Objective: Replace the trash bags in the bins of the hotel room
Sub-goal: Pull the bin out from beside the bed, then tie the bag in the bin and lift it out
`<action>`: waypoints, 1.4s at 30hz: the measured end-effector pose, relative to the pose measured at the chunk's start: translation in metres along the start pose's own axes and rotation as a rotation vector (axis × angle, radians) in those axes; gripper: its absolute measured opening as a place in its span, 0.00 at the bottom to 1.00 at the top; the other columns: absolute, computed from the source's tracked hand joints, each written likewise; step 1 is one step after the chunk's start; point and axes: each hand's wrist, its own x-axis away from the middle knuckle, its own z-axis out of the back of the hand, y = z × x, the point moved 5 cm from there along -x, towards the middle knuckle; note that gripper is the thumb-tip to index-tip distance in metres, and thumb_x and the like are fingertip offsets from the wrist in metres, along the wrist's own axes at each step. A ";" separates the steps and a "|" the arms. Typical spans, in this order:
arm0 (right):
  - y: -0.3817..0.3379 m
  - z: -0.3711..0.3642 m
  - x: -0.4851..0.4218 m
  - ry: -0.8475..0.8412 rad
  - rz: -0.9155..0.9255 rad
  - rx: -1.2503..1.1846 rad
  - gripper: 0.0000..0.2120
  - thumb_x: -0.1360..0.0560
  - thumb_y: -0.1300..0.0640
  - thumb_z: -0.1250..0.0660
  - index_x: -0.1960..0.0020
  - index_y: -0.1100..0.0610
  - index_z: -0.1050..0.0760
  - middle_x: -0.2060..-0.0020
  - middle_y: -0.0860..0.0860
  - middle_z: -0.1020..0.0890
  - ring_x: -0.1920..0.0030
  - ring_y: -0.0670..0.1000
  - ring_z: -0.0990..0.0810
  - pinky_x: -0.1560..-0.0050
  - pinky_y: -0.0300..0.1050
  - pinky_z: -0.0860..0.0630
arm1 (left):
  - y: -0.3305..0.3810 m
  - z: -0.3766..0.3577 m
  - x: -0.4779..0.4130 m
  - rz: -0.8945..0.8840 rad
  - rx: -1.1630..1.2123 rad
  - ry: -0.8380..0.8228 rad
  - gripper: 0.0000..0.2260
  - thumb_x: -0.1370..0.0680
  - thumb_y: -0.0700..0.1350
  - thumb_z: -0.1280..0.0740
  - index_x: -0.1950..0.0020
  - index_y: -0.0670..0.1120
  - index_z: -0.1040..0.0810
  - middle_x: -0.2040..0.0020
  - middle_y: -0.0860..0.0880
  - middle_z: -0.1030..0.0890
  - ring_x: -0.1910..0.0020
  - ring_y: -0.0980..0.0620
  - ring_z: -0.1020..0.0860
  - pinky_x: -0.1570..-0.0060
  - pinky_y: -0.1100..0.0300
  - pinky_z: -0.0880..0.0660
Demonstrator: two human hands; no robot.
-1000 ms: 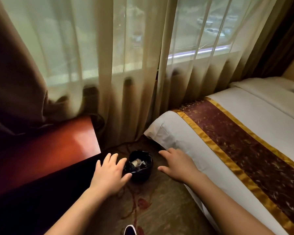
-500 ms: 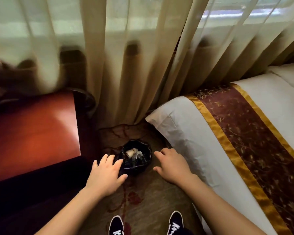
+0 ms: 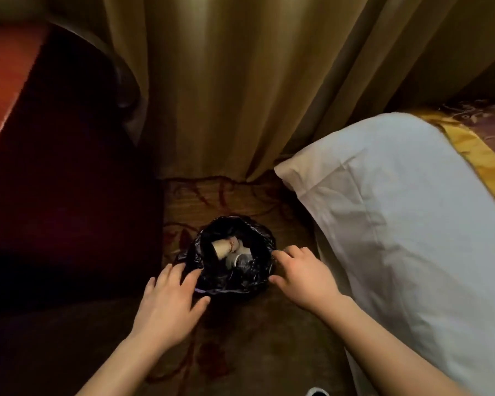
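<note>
A small bin lined with a black trash bag (image 3: 235, 278) stands on the carpet between a dark table and the bed. Inside lie a paper cup (image 3: 225, 247) and crumpled clear plastic (image 3: 240, 261). My left hand (image 3: 169, 301) reaches in from the lower left with fingers spread, its fingertips at the bag's near-left rim. My right hand (image 3: 303, 275) comes from the right, fingers loosely bent, fingertips at the bag's right rim. Neither hand has a visible hold on the bag.
A dark wooden table (image 3: 55, 195) with a reddish top stands at the left. A bed corner with a white sheet (image 3: 397, 224) and gold-trimmed runner (image 3: 480, 147) fills the right. Beige curtains (image 3: 240, 81) hang behind. Patterned carpet (image 3: 255, 338) lies underfoot.
The view has dropped and come closer to the bin. Both hands have moved forward from beside the bin to the bag's rim.
</note>
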 end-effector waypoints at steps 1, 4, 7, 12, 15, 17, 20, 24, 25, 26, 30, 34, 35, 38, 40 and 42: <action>0.007 -0.017 -0.017 0.029 -0.025 -0.068 0.29 0.23 0.38 0.38 0.25 0.48 0.36 0.34 0.50 0.27 0.35 0.55 0.29 0.40 0.51 0.25 | -0.005 -0.018 -0.016 0.000 0.009 0.022 0.30 0.21 0.65 0.44 0.22 0.55 0.40 0.22 0.47 0.38 0.22 0.45 0.43 0.25 0.44 0.40; 0.026 -0.062 -0.061 0.089 -0.110 -0.272 0.32 0.23 0.36 0.39 0.24 0.50 0.37 0.31 0.51 0.29 0.32 0.56 0.29 0.35 0.51 0.28 | -0.021 -0.065 -0.052 0.023 0.062 0.101 0.30 0.21 0.64 0.43 0.22 0.53 0.40 0.24 0.47 0.35 0.24 0.46 0.39 0.27 0.47 0.35; 0.038 -0.096 -0.091 0.110 -0.182 -0.459 0.33 0.22 0.35 0.42 0.23 0.51 0.39 0.27 0.54 0.31 0.29 0.57 0.31 0.31 0.53 0.31 | -0.029 -0.098 -0.070 0.008 0.157 0.186 0.29 0.21 0.63 0.43 0.22 0.54 0.39 0.24 0.49 0.35 0.25 0.49 0.36 0.31 0.51 0.31; 0.036 -0.097 -0.127 0.068 -0.181 -0.827 0.34 0.22 0.32 0.47 0.24 0.51 0.35 0.26 0.51 0.31 0.27 0.53 0.33 0.26 0.55 0.36 | -0.036 -0.113 -0.094 -0.061 0.252 0.164 0.34 0.26 0.71 0.47 0.23 0.59 0.40 0.25 0.52 0.38 0.30 0.50 0.30 0.38 0.54 0.25; 0.046 -0.100 -0.136 0.114 -0.244 -0.955 0.35 0.24 0.30 0.46 0.25 0.50 0.34 0.26 0.49 0.31 0.27 0.53 0.32 0.27 0.56 0.36 | -0.042 -0.114 -0.097 -0.081 0.180 0.122 0.43 0.34 0.80 0.59 0.23 0.62 0.43 0.23 0.52 0.40 0.29 0.49 0.31 0.36 0.55 0.26; 0.056 -0.114 -0.138 0.043 -0.311 -0.959 0.39 0.26 0.27 0.44 0.23 0.49 0.37 0.25 0.50 0.33 0.26 0.55 0.34 0.27 0.58 0.36 | -0.044 -0.112 -0.094 -0.103 0.136 0.068 0.46 0.38 0.83 0.60 0.23 0.65 0.48 0.22 0.53 0.42 0.29 0.47 0.31 0.34 0.55 0.29; 0.063 -0.131 -0.139 -0.146 -0.396 -1.070 0.35 0.31 0.26 0.37 0.36 0.50 0.23 0.38 0.51 0.19 0.38 0.55 0.21 0.33 0.59 0.28 | -0.044 -0.107 -0.093 -0.150 0.038 -0.012 0.51 0.39 0.81 0.41 0.22 0.64 0.56 0.22 0.55 0.42 0.28 0.49 0.33 0.31 0.55 0.36; 0.071 -0.115 -0.142 0.005 -0.373 -1.231 0.22 0.30 0.43 0.25 0.43 0.58 0.19 0.62 0.52 0.14 0.61 0.51 0.18 0.62 0.43 0.23 | -0.050 -0.104 -0.089 -0.258 -0.092 0.199 0.43 0.26 0.62 0.33 0.23 0.65 0.61 0.34 0.59 0.27 0.38 0.57 0.25 0.36 0.55 0.33; 0.073 -0.112 -0.143 0.051 -0.379 -1.270 0.21 0.31 0.48 0.23 0.42 0.59 0.20 0.62 0.53 0.15 0.62 0.51 0.19 0.66 0.41 0.25 | -0.054 -0.102 -0.088 -0.253 -0.073 0.263 0.39 0.24 0.57 0.34 0.22 0.65 0.58 0.39 0.59 0.23 0.42 0.58 0.23 0.39 0.55 0.32; 0.074 -0.106 -0.143 0.091 -0.383 -1.292 0.21 0.31 0.53 0.22 0.42 0.59 0.20 0.61 0.54 0.16 0.63 0.51 0.19 0.68 0.41 0.25 | -0.058 -0.100 -0.088 -0.241 -0.055 0.317 0.36 0.24 0.53 0.34 0.22 0.64 0.51 0.43 0.59 0.21 0.44 0.57 0.22 0.42 0.54 0.31; 0.073 -0.083 -0.140 0.087 -0.299 -1.359 0.24 0.41 0.55 0.18 0.47 0.60 0.17 0.53 0.59 0.14 0.51 0.59 0.15 0.43 0.57 0.20 | -0.073 -0.080 -0.087 -0.214 0.007 0.519 0.16 0.33 0.47 0.33 0.47 0.57 0.18 0.59 0.57 0.20 0.55 0.47 0.21 0.57 0.50 0.31; 0.063 -0.056 -0.129 0.075 -0.091 -1.426 0.11 0.39 0.59 0.24 0.58 0.61 0.20 0.60 0.60 0.16 0.61 0.56 0.16 0.55 0.49 0.20 | -0.095 -0.062 -0.082 -0.120 0.256 0.655 0.09 0.30 0.40 0.28 0.56 0.54 0.17 0.46 0.52 0.25 0.42 0.49 0.29 0.47 0.49 0.29; 0.060 -0.050 -0.126 0.086 -0.040 -1.442 0.09 0.38 0.61 0.25 0.59 0.59 0.22 0.63 0.58 0.17 0.65 0.54 0.17 0.60 0.45 0.20 | -0.098 -0.061 -0.080 -0.085 0.363 0.650 0.11 0.29 0.37 0.27 0.56 0.54 0.17 0.43 0.51 0.26 0.41 0.51 0.29 0.45 0.52 0.29; 0.057 -0.044 -0.120 0.058 0.049 -1.499 0.09 0.37 0.66 0.28 0.61 0.58 0.26 0.68 0.55 0.20 0.70 0.50 0.19 0.70 0.39 0.22 | -0.105 -0.065 -0.079 -0.006 0.780 0.507 0.14 0.28 0.36 0.28 0.59 0.57 0.17 0.46 0.49 0.23 0.48 0.50 0.21 0.48 0.55 0.23; 0.054 -0.042 -0.119 0.006 0.105 -1.551 0.12 0.38 0.68 0.27 0.61 0.57 0.27 0.67 0.56 0.21 0.70 0.51 0.19 0.70 0.40 0.21 | -0.102 -0.066 -0.077 -0.006 0.974 0.473 0.07 0.30 0.41 0.28 0.58 0.54 0.16 0.56 0.42 0.18 0.58 0.43 0.18 0.52 0.46 0.21; 0.051 -0.039 -0.119 -0.001 0.157 -1.593 0.18 0.43 0.64 0.20 0.61 0.55 0.26 0.66 0.56 0.21 0.67 0.51 0.18 0.66 0.40 0.20 | -0.096 -0.062 -0.070 -0.029 1.089 0.515 0.07 0.35 0.43 0.31 0.60 0.51 0.17 0.63 0.43 0.17 0.63 0.46 0.21 0.57 0.54 0.22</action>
